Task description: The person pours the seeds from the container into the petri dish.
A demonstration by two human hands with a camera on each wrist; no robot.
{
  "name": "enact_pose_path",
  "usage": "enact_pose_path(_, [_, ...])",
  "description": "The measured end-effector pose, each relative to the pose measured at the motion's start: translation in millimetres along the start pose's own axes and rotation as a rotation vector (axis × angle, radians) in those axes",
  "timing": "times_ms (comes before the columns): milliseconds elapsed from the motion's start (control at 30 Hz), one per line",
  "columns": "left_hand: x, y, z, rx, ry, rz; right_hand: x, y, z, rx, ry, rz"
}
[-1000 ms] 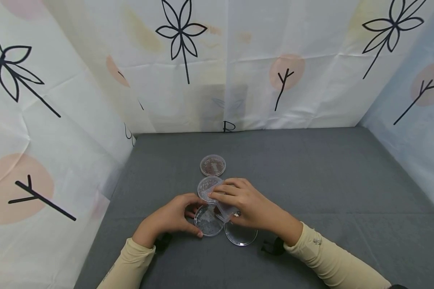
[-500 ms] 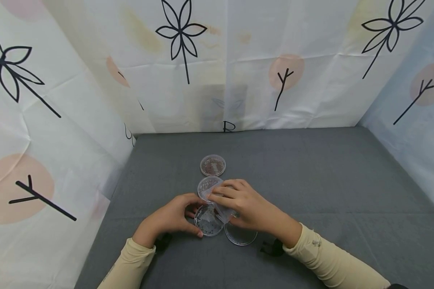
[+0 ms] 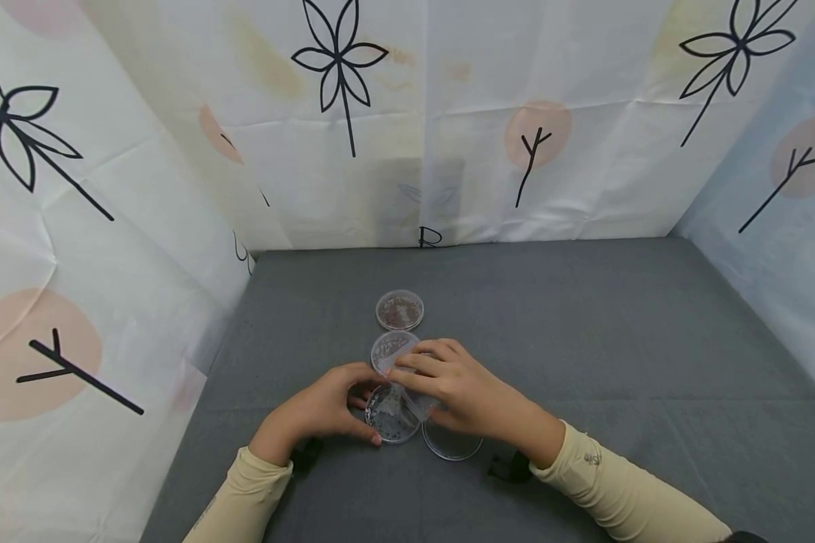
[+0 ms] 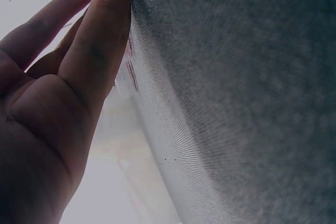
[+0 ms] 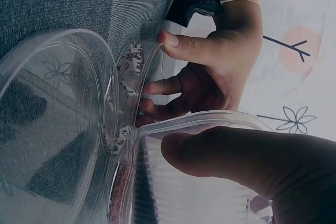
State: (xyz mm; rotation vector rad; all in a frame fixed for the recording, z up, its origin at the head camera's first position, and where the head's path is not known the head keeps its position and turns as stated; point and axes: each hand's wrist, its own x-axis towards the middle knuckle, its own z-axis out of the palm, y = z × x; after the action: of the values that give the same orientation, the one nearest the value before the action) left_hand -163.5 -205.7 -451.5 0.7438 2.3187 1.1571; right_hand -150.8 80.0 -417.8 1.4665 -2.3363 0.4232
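Note:
My left hand point(image 3: 339, 400) curls round a clear petri dish point(image 3: 394, 418), thumb at its near edge and fingers at the far left rim. Small dark grains lie scattered in that dish point(image 5: 128, 74). My right hand point(image 3: 458, 385) grips a clear, straight-sided plastic box point(image 3: 416, 402), tilted with its lower end over the dish's right side. The right thumb point(image 5: 199, 153) presses on the box wall in the right wrist view. The left wrist view shows the left fingers point(image 4: 97, 40) close above the cloth, with a bit of clear plastic at the top.
Just right of the held dish lies a round clear lid or dish point(image 3: 452, 445). Behind it stand a petri dish point(image 3: 389, 348) partly covered by the right hand and box, and another with reddish-brown contents point(image 3: 399, 311). Printed cloth walls point(image 3: 475, 188) enclose the grey table point(image 3: 584, 324).
My right hand has shifted slightly left and down with the tilted box. More dark grains show in the dish. The left hand stays in place.

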Motion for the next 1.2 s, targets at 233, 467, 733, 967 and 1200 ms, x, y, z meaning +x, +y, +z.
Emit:
enact_pose_path(233, [0.2,1.9,-0.1,-0.001,-0.004,0.000,0.0,-0.1,0.9,0.000,-0.006,-0.004])
enact_pose_path(467, [-0.8,1.8,0.0,-0.002,-0.004,-0.004,-0.2,-0.2,1.0,0.008,-0.005,0.003])
enact_pose_path(733, [-1.8,0.5,-0.1,0.006,0.002,0.005,-0.1,0.7,1.3,0.028,0.000,0.019])
enact_pose_path(967, [-1.4,0.0,-0.1,0.013,0.007,0.030,-1.2,4.1,1.7,0.046,0.026,0.054])
enact_pose_path(1200, [-1.6,0.0,-0.6,0.014,0.008,0.030,-3.6,8.2,1.8,0.076,0.037,0.115])
